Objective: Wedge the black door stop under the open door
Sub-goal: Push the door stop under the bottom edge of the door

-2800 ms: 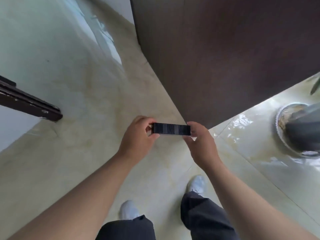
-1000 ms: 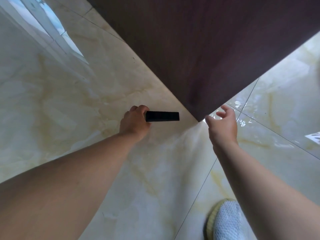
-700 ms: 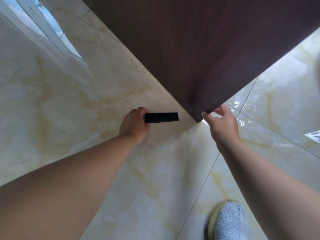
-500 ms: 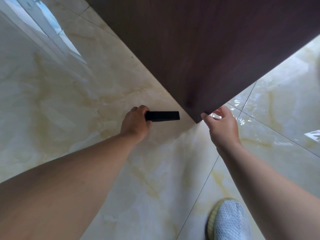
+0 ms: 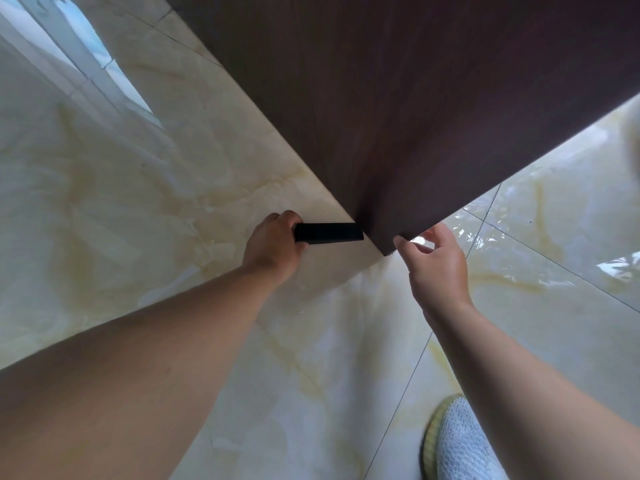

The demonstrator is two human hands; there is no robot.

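A dark brown wooden door fills the upper middle, its lower corner close to the glossy marble floor. My left hand grips the left end of the black door stop, a flat dark bar held low and level. Its right tip meets the door's bottom edge near the corner; whether it goes under the door I cannot tell. My right hand is at the door's lower corner, thumb and fingers touching its edge on either side.
The cream marble tile floor spreads all around, with bright window reflections at the upper left. My white knit shoe stands at the bottom right, below my right forearm.
My left hand has carried the door stop to the right until its tip reaches the door's bottom edge. My right hand came up and took hold of the door's lower corner.
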